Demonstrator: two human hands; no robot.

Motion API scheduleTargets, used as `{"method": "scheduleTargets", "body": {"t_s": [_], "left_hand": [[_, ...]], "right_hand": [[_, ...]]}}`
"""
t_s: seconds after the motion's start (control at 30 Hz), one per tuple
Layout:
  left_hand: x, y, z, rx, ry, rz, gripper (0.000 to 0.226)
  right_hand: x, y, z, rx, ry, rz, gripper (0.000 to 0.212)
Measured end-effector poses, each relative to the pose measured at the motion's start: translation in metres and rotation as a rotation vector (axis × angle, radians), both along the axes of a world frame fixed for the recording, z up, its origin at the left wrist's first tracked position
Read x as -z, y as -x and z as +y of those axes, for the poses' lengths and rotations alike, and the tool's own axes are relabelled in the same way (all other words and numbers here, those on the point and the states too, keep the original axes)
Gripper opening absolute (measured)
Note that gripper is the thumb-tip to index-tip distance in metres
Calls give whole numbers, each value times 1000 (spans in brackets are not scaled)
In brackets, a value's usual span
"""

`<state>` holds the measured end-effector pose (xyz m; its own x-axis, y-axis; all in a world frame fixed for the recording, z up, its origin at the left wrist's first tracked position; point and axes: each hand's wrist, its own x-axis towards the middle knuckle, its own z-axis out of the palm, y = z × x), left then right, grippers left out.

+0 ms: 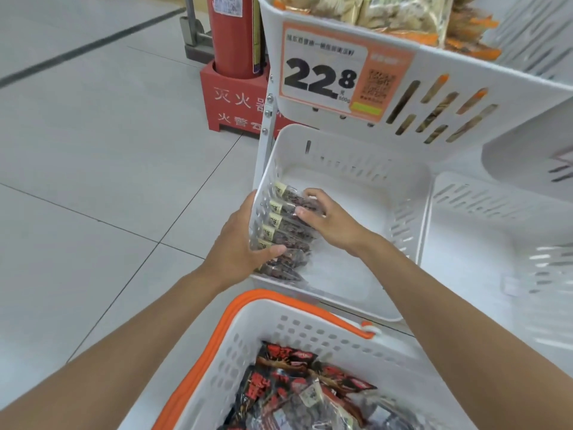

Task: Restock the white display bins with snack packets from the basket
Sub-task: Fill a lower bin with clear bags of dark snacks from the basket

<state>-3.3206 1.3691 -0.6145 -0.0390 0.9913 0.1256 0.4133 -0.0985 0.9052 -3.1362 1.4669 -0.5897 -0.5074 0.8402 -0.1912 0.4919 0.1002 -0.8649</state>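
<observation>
Where the lower bin (350, 200) stands under the tagged one, the holdings are as follows.

Lower bin: white, slotted. One row of packets (288, 231), dark with cream labels, stands on edge along its left wall; the right part of its floor is bare.

Left hand (238, 243): at the bin's left wall, fingers outside, thumb over the rim and touching the near packets; the grip holds the wall.

Right hand (331, 225): inside the bin, fingers curled over the far packets, thumb against their side; the grip holds the row.

Basket (279, 330): white, orange handle (223, 333), nearest the viewer, just near of the bin. It holds red packets (294, 377) in a loose heap.

Upper bin (511, 88): far and above, filled with orange-edged bags; price tag (322, 79) reads 22.8.

Side bin (480, 228): right of the lower bin, touching it.

Extinguisher (235, 35): red, upright in a red stand (229, 100), far left on the tiled floor (93, 150).
</observation>
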Motion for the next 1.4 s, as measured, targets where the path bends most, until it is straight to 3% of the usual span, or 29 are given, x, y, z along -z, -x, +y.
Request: {"method": "scheduleTargets", "body": {"t_s": [0.2,0.27,0.33,0.5,0.6,0.7,0.77,0.87,0.93,1.03,1.13,1.23,1.3,1.37,1.4], "left_hand": [[-8,8,-1,-73,165,166,102],[-23,4,-9,-205,209,287,97],[-44,-3,-20,-276,183,286,85],[-95,-38,-73,-204,93,148,39],[-104,-59,-115,-137,126,116,26],[-99,-71,-154,-84,226,81,24],[-95,-75,-181,-86,283,28,23],[-88,-76,-214,-104,367,54,26],[-86,-73,-227,-96,421,63,28],[-82,-69,-236,-82,457,81,27],[-77,-72,-239,-79,467,96,28],[-73,-81,-237,-49,485,93,27],[-69,-88,-237,-20,498,101,26],[-67,-93,-237,6,506,116,25],[-65,-95,-237,22,508,125,26]], "right_hand": [[-15,-14,-16,-12,-110,-83,67],[-24,-22,-30,10,-168,-141,78],[-38,-34,-49,59,-199,-153,81],[-74,-63,-135,203,-214,35,54],[-80,-86,-193,155,-150,63,37],[-54,-107,-241,34,43,-131,36],[-22,-116,-262,-58,107,-326,51],[26,-117,-284,-142,98,-616,69],[46,-117,-289,-38,-13,-725,62],[50,-119,-289,45,-88,-770,46],[38,-127,-286,50,-49,-815,14],[35,-134,-288,-17,-24,-678,5],[37,-133,-294,-74,77,-517,9],[46,-135,-298,25,-29,-518,16],[49,-137,-299,79,-111,-584,30]]}}
